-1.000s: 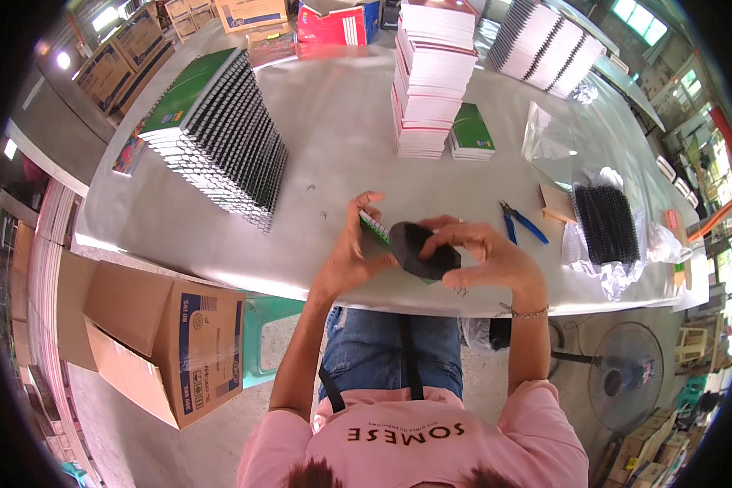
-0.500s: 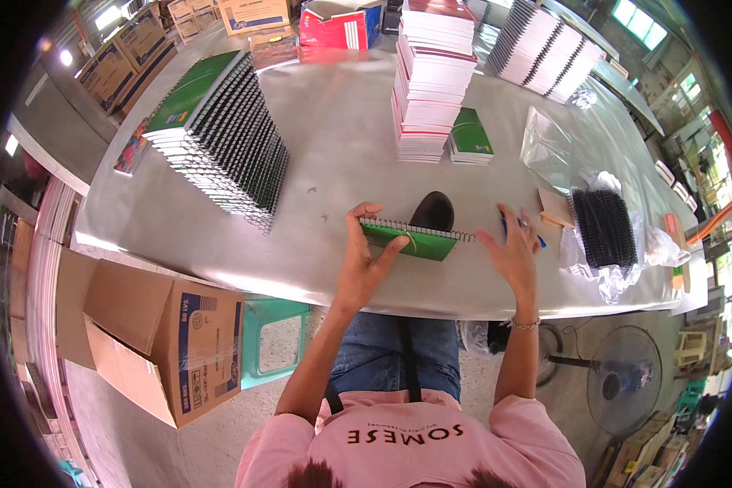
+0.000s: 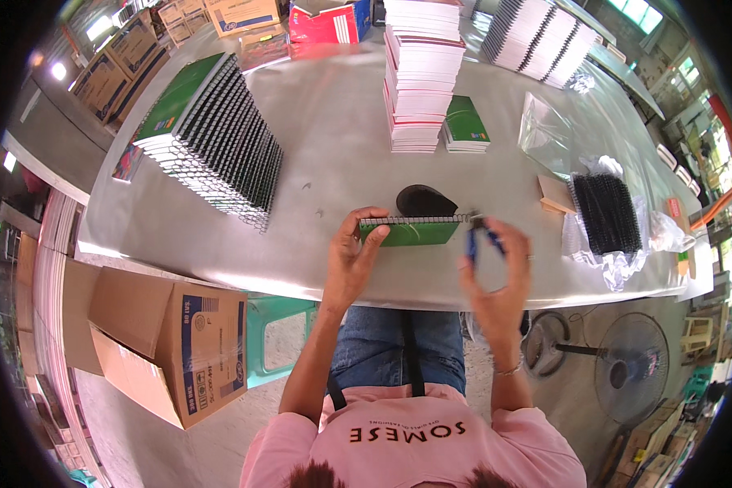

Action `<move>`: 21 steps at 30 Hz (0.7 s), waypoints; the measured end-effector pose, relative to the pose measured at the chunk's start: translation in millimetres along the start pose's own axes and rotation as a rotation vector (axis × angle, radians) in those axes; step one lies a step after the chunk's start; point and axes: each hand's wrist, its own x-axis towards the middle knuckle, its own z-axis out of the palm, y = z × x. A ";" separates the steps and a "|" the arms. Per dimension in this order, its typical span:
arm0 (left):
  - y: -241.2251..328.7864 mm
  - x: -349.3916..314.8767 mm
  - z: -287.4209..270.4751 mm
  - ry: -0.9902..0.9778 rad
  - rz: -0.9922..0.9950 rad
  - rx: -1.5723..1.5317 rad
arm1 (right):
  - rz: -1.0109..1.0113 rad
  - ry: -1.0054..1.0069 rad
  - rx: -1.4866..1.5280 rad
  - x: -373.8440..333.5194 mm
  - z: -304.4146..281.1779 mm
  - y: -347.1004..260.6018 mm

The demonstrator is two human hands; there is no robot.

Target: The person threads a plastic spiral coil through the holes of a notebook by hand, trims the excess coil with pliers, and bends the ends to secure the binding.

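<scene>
A green notebook (image 3: 408, 235) with a black spiral along its far edge is tilted up in front of me. My left hand (image 3: 351, 248) grips its left end, thumb on the green cover and fingers behind the spiral. In my right hand (image 3: 500, 264) is a pair of pliers (image 3: 480, 238) with blue handles, the handles spread. Their dark jaws are at the right end of the spiral; blur hides whether they touch the wire. Just behind the notebook lies a dark, rounded object (image 3: 421, 201), partly hidden by it.
Bound green notebooks (image 3: 220, 146) are stacked at left. A tall pile of unbound books (image 3: 421, 89) and a small green pile (image 3: 466, 122) stand farther back. Black spirals (image 3: 606, 215) lie on plastic at right. An open cardboard box (image 3: 171, 342) is below the table's left edge, a fan (image 3: 630, 366) at lower right.
My right hand has brought the pliers up to the right end of the spiral. The notebook is now more level, and the dark object behind it looks turned.
</scene>
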 end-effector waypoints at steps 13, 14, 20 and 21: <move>3.8 -2.4 -7.8 -0.099 0.077 0.013 | -0.180 -0.171 -0.019 -34.3 64.6 -11.2; 2.2 -2.1 -8.3 -0.103 0.086 0.000 | -0.185 -0.170 -0.020 -33.7 65.0 -12.0; -0.1 -2.4 -9.9 -0.108 0.111 0.007 | -0.197 -0.156 -0.016 -35.1 66.2 -12.7; 0.8 -2.4 -8.8 -0.105 0.118 0.012 | -0.195 -0.156 -0.009 -35.4 66.1 -12.9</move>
